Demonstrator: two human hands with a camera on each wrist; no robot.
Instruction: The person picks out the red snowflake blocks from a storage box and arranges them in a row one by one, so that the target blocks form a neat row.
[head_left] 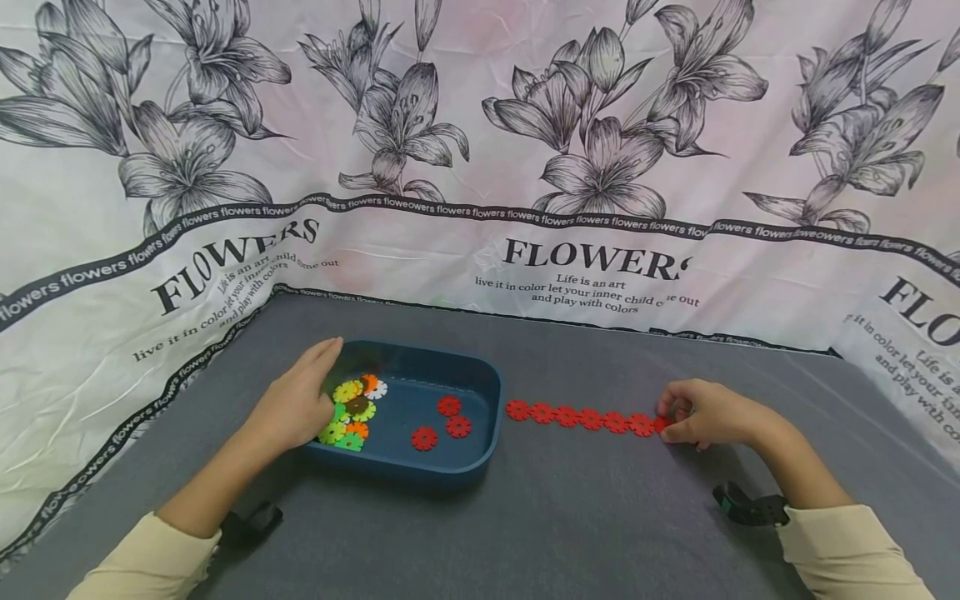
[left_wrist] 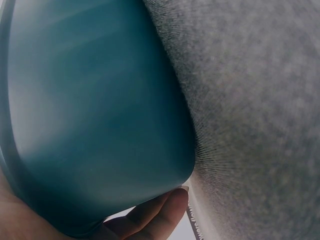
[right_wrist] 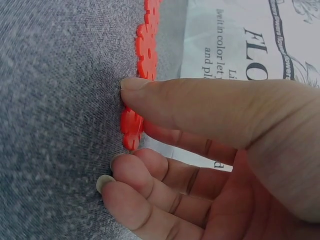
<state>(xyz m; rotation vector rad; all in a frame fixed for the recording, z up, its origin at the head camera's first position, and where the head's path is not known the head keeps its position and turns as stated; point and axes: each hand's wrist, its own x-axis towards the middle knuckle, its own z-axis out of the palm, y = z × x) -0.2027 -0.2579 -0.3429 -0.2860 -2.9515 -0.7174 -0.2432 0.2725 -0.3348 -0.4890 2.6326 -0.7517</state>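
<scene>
In the head view, my left hand (head_left: 300,400) grips the left end of a dark blue plastic tray (head_left: 408,473), thumb at the rim. The left wrist view shows its fingers (left_wrist: 172,210) curled against the outer wall of the tray (left_wrist: 100,120). Over to the right, a line of red notched flower-shaped discs (head_left: 590,418) runs along the cloth from beside the tray. My right hand (head_left: 708,412) pinches the red disc (right_wrist: 132,127) at the right end of this line, with the thumb over it and the other fingers curled below. Part of that disc is hidden by the thumb.
Three loose red discs (head_left: 424,438) lie in the tray's right half. Yellow, green, orange, white and brown discs (head_left: 360,407) are heaped at its left end. Grey cloth (head_left: 570,517) covers the table, and a flower-printed curtain (head_left: 420,242) hangs behind.
</scene>
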